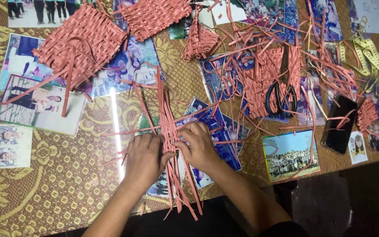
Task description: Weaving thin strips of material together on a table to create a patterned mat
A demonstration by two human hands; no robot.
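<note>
Across the wide table (pixel 66 184), covered in a gold-patterned woven cloth under a glossy clear sheet, printed photographs (pixel 40 103) are lying flat beneath the work. Toward the far edge, large flat mats of plaited salmon-pink strips (pixel 82 44) are resting, with a tangled heap of loose pink strips (pixel 281 66) spreading to the right around black-handled scissors (pixel 281 98), a dark rectangular phone (pixel 339 123) and a coiled yellow measuring tape (pixel 371 55). Nearest the person, a long narrow bundle of pink strips being woven (pixel 168 131) is lying with its long axis running from far to near, its loose ends trailing off the near table edge. Both hands are pressing on it at mid-length: the left hand (pixel 143 156) is sitting just left of the bundle with its fingers curled down and pinching the strips, while the right hand (pixel 200 145) is meeting it from the right, fingers bent and gripping the crossing strips. Neither hand is clearly nearer; they are touching over the weave. Open cloth is lying to the left of the left hand, whereas the right side is crowding quickly with stray strips.
</note>
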